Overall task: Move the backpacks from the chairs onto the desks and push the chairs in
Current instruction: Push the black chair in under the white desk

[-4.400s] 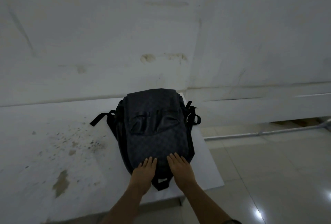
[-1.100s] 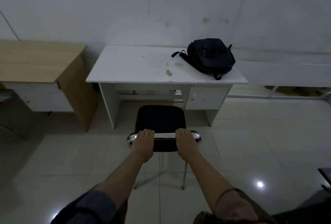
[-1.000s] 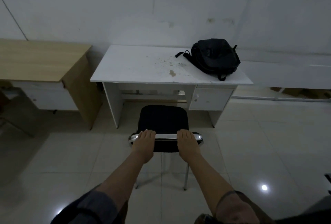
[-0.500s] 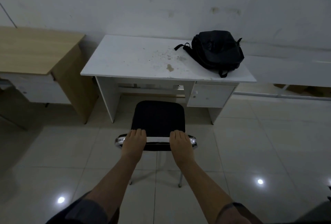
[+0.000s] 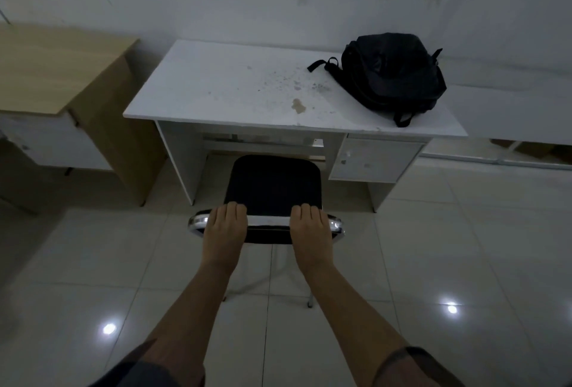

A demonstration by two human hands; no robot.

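Chair (image 5: 272, 184) nearer white desk (image 5: 235, 89), both hands gripping backrest

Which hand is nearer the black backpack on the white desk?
Right. The right hand grips the chair back on the side under the backpack, which lies at the desk's right end. The left hand grips the bar farther left.

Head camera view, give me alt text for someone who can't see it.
Both hands, left hand and right hand, grip the chrome top rail of a black chair facing a white desk. A black backpack lies on the desk's right end; a wooden desk stands left.
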